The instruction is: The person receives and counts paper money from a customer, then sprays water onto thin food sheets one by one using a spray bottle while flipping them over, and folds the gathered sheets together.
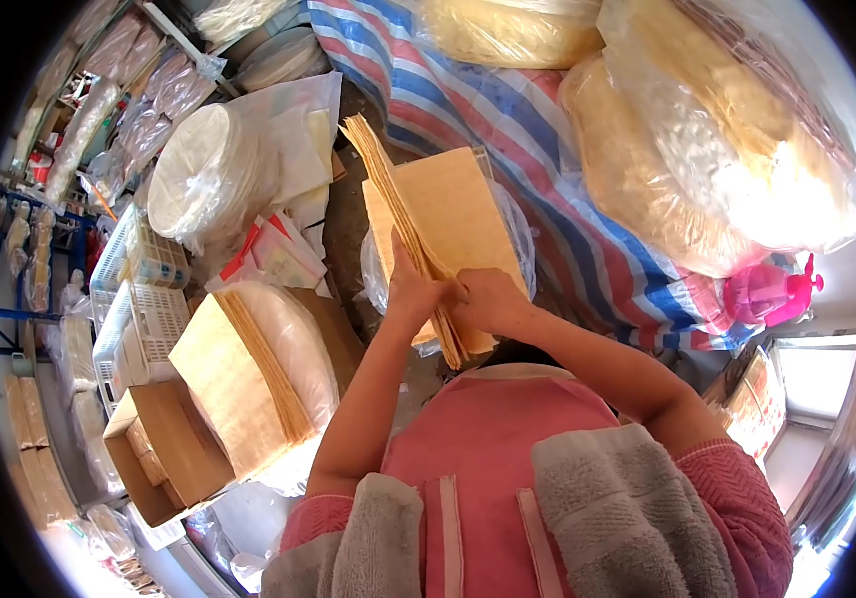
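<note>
A thick stack of thin tan sheets [388, 199] stands on edge, tilted, in front of my body. My left hand [414, 287] grips it from the left side, fingers wrapped round it. On the other side, my right hand [488, 301] is closed with its fingertips at the stack's edge, close to the left hand. Behind and beneath lies a flat pile of square tan sheets [458, 204], with clear plastic showing around its edges. Whether my right fingers pinch one sheet or several is hidden.
To the left, another stack of tan sheets [234, 389] rests by an open cardboard box [174, 453]. White plastic baskets [134, 319] and wrapped round white discs [204, 174] stand beyond. Large plastic-wrapped bundles [667, 149] lie on a striped tarp [508, 130], near a pink spray bottle [767, 293].
</note>
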Demonstrator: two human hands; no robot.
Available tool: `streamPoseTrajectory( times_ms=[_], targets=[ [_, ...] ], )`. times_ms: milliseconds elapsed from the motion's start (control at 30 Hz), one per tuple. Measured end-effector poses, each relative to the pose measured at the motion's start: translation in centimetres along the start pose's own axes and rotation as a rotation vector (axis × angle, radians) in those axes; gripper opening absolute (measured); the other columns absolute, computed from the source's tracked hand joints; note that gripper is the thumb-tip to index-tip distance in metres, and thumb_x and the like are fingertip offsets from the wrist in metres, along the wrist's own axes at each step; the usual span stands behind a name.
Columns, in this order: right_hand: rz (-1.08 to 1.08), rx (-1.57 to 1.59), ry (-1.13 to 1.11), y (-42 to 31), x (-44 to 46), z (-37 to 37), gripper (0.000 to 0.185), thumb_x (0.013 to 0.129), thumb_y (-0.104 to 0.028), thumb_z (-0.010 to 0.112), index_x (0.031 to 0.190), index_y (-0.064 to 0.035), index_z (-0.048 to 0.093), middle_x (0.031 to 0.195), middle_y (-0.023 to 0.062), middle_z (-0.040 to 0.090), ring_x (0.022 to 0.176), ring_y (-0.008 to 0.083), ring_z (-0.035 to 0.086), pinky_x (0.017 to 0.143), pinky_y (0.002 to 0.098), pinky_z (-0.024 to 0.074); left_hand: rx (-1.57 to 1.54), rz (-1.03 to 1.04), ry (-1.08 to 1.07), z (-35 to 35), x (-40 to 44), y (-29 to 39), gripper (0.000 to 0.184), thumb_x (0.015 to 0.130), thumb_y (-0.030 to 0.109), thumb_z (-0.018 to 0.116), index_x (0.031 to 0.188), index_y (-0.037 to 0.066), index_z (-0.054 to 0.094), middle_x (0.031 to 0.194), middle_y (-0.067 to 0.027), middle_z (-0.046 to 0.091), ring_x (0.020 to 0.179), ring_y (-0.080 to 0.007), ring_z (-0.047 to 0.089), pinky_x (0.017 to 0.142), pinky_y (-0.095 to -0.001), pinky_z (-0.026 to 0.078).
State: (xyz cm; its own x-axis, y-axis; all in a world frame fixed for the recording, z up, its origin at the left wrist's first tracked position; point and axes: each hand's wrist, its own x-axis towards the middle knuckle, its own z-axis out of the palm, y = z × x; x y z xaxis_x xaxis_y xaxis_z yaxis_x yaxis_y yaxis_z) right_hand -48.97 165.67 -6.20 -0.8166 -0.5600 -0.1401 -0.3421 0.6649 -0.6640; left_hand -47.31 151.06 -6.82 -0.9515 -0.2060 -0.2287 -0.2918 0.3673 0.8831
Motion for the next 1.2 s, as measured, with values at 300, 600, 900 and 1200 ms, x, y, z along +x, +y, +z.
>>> streamPoseTrajectory(
  times_ms=[300,600,900,1200],
  targets=[
    [0.045,0.027,0.002,0.1,0.1,-1.7,0.017,0.066,-0.017,0.057,0.072,-0.0007,0.056,0.076,0.0206,0.058,0.079,0.0386,0.056,0.069,0.0433,0.0442,0.047,0.039,0.084,0.3,0.0,-0.1,0.1,0.065,0.008,0.067,0.14,0.007,-0.001,0.114,-0.0208,0.054,0.102,-0.0341,0.055,0.083,-0.034,0.046],
    [-0.137,-0.089,0.222,2.0,3.7,1.2,0.013,0.068,-0.014,0.056,0.071,-0.0018,0.051,0.069,0.0186,0.056,0.069,0.0387,0.055,0.061,0.0446,0.0431,0.132,0.002,0.066,0.9,0.4,0.0,0.087,0.074,0.019,0.06,0.139,0.006,0.003,0.108,-0.0223,0.056,0.094,-0.0362,0.058,0.077,-0.038,0.047],
    [-0.073,0.036,0.229,2.0,3.3,0.2,0.017,0.067,-0.017,0.058,0.068,-0.0013,0.051,0.067,0.0186,0.056,0.068,0.0385,0.054,0.059,0.0432,0.0425,0.028,0.083,0.156,1.7,-0.5,-0.6,0.078,0.079,0.011,0.05,0.14,0.008,0.003,0.105,-0.0239,0.057,0.088,-0.0376,0.059,0.073,-0.0392,0.047],
    [-0.083,0.048,0.197,0.1,7.2,-0.8,0.015,0.068,-0.015,0.053,0.07,-0.0005,0.056,0.072,0.0209,0.058,0.074,0.038,0.056,0.067,0.0447,0.044,-0.006,0.187,0.13,2.2,-0.4,-1.2,0.074,0.081,0.007,0.047,0.139,0.006,0.002,0.111,-0.0217,0.054,0.093,-0.036,0.057,0.076,-0.037,0.046]
  ],
)
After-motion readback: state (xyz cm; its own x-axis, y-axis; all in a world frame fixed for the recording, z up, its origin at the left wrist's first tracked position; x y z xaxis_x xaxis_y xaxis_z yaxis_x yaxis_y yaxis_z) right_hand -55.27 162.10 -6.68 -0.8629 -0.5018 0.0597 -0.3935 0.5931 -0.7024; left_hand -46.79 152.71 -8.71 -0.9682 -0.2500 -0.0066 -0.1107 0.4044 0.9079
